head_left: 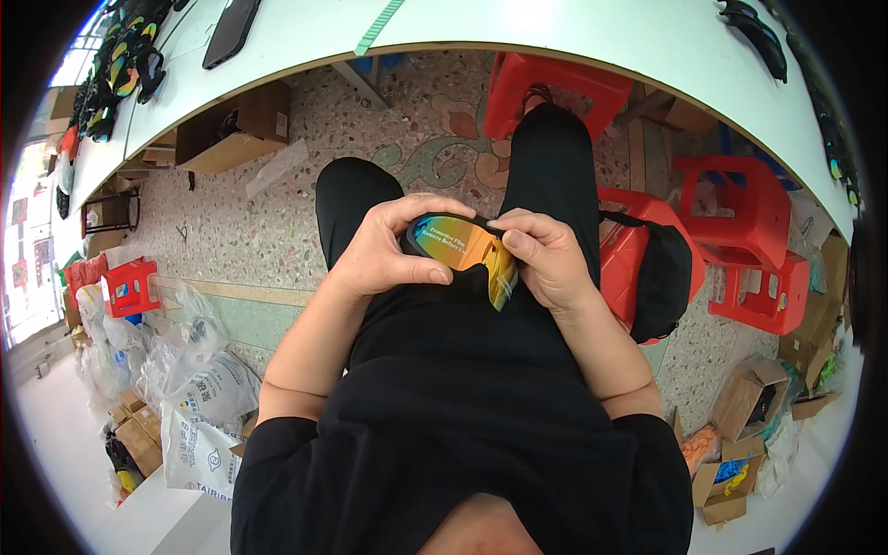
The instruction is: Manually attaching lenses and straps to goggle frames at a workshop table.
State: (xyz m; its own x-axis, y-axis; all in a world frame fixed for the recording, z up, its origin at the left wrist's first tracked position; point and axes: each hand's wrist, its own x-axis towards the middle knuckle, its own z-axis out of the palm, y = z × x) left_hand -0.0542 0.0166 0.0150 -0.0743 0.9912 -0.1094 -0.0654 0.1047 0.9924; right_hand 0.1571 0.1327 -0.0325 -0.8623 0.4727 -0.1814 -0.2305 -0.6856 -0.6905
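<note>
At ten o'clock, a heap of glasses (118,69) is lying on the white table (546,23), whose near edge is curving across the upper view. At nine o'clock, a small red stool (139,277) is standing on the speckled floor (231,227), with clear plastic bags (199,324) and, at eight, a white printed sack (211,393) lying below it. A cardboard box (264,129) is sitting under the table at ten; toward eleven, a dark phone-like slab (231,32) is resting on the tabletop, and a pale green strip (379,26) is reaching the table's edge just before twelve.

At the centre, above the lap (416,324), the left hand (398,240) is clamping the left end of the orange-mirrored wraparound glasses (453,242), its thumb below and its fingers along the top; the right hand (550,254) is pinching their opposite end between thumb and fingers.

A red plastic stool (601,88) is standing at one o'clock. At three, a black bag (666,282) is resting on another, and further red stools (772,227) are standing beyond it. Dark eyewear (760,42) is lying on the table toward two, while opened cartons (740,407) are crowding the floor at four.
</note>
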